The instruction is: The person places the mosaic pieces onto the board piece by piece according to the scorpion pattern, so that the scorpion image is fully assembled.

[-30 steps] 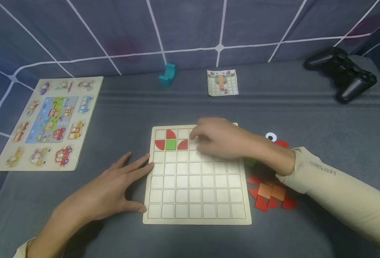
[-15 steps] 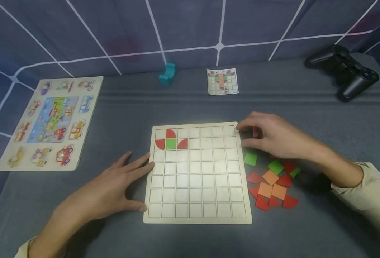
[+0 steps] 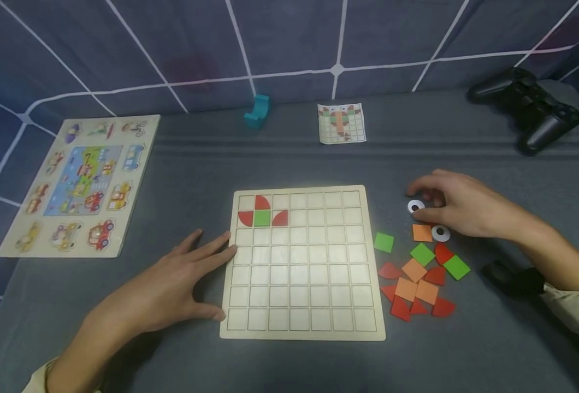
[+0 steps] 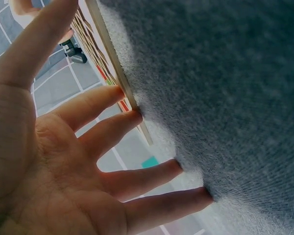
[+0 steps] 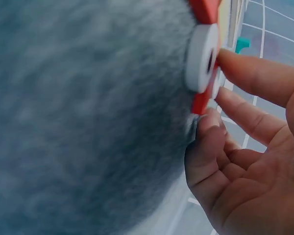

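My left hand [image 3: 169,289] lies spread at the left edge of the pale wooden grid board [image 3: 299,273]; in the left wrist view, fingertips [image 4: 132,116] touch the board's side. Three red quarter-circle pieces surround a green square [image 3: 262,218] in the board's upper left cells. To the right, my right hand [image 3: 471,204] is over the loose pieces, with thumb and index finger pinching a round eye piece [image 3: 415,206] from either side. A second eye piece [image 3: 441,233] lies just below the hand, beside an orange square [image 3: 422,233]. A red piece under the hand is mostly hidden.
Several orange, green and red pieces [image 3: 426,292] are heaped right of the board. Behind it stand a small pattern card [image 3: 342,124] and a teal block [image 3: 257,112]. A vehicle puzzle board [image 3: 80,185] lies left; a black game controller [image 3: 525,109] sits back right.
My right hand has moved right from the board's upper rows to the loose pieces, and its thumb and index finger now flank an eye piece. My left hand has stayed put.
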Motion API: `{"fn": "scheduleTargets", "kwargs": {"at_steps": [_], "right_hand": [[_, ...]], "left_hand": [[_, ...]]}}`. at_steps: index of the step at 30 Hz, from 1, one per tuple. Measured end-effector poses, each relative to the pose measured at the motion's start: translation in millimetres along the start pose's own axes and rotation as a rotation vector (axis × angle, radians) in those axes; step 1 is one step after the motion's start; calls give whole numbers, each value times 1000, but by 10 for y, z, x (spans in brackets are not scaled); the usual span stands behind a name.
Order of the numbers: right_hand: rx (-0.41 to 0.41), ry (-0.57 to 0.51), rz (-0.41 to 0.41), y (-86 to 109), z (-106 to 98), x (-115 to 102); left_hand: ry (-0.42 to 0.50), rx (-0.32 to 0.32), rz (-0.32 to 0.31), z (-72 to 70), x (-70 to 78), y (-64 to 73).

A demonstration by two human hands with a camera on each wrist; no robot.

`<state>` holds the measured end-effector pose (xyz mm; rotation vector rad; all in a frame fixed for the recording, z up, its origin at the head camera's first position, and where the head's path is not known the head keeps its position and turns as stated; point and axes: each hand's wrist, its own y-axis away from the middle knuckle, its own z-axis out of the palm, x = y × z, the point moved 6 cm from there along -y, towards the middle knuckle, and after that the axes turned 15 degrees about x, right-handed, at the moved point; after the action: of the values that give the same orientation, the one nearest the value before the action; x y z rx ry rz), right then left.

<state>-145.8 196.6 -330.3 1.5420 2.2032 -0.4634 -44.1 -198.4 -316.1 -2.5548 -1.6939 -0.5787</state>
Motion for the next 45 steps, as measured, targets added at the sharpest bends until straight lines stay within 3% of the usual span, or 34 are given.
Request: {"fn": "scheduleTargets", "kwargs": {"at_steps": [19,28,37,45], "right_hand": [[23,-7,-24,26,-5,-6],[122,-24,-61,-13,-38,-91],[105,-129,-154,-138,9,-461],[35,-145,-265,-357,187,-879]], "left_hand": [[-5,3,-9,4,17,-11],[-2,-2,-11,4,12,-19],[-10,5,-10,6,18,-15],[-14,8,-5,6,15,-16]]}}
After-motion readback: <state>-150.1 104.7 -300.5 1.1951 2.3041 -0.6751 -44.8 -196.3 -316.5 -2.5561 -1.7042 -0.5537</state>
